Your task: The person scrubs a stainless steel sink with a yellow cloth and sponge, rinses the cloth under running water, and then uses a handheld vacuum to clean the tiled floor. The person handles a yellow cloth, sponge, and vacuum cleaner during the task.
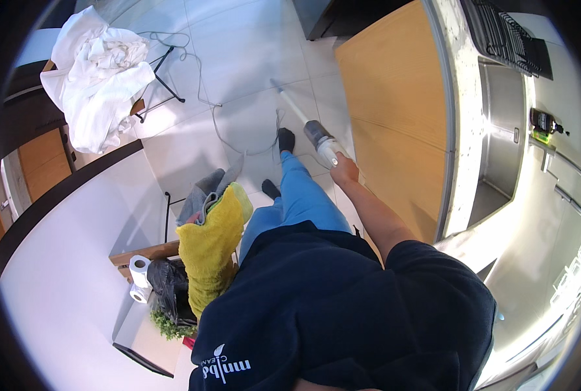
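My right hand (344, 170) grips the handle of a white stick vacuum cleaner (318, 134) with a dark see-through dust cup. Its pale tube slants forward and left to a narrow tip on the floor. Mostly hidden by cloths, my left hand (193, 218) shows only a bit of skin; it appears closed on grey cloths (202, 193). A yellow towel (210, 244) drapes along the left forearm. A thin cord (214, 117) winds over the tiled floor between my feet and a folding rack.
White fabric (100, 73) lies heaped on a black-legged folding stand. Wooden cabinet fronts (393, 88) run along the right, below a counter with a steel sink (501, 132). Paper rolls (140, 264), a black plastic bag (169, 288) and a green plant (166, 326) stand at the lower left.
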A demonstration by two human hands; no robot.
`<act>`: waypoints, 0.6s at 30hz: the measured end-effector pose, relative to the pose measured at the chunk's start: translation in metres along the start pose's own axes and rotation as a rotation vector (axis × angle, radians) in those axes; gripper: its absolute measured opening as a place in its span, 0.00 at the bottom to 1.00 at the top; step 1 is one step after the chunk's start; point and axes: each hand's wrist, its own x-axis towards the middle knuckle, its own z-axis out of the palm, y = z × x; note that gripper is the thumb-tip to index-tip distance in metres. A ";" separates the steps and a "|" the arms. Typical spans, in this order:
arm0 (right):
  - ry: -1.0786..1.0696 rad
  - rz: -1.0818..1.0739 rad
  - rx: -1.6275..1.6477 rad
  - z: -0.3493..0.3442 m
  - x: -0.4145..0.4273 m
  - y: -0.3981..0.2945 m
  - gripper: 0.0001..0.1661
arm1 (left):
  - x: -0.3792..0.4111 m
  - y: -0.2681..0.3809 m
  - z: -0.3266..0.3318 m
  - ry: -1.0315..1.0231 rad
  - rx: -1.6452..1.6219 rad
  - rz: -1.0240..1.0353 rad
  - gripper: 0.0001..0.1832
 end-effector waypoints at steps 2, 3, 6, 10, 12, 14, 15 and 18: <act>0.010 -0.036 -0.028 -0.012 0.014 -0.004 0.22 | 0.007 0.011 0.000 0.009 -0.007 -0.002 0.16; 0.038 -0.022 -0.011 -0.017 0.020 -0.012 0.22 | 0.008 0.016 0.001 0.016 0.000 -0.002 0.16; 0.155 0.018 0.024 -0.023 0.047 -0.030 0.23 | 0.013 0.026 0.003 0.029 -0.007 -0.010 0.16; 0.214 0.013 0.045 -0.045 0.086 -0.057 0.20 | 0.022 0.041 -0.001 0.039 0.008 -0.002 0.17; 0.221 0.027 0.041 -0.060 0.097 -0.073 0.20 | 0.026 0.045 -0.004 0.047 0.012 0.004 0.17; 0.232 0.044 0.053 -0.065 0.104 -0.082 0.21 | 0.031 0.050 -0.007 0.057 0.014 0.007 0.17; 0.245 0.055 0.064 -0.067 0.108 -0.085 0.21 | 0.035 0.053 -0.008 0.063 0.008 0.010 0.17; 0.250 0.102 0.113 -0.067 0.104 -0.084 0.23 | 0.049 0.062 -0.014 0.067 0.012 0.035 0.17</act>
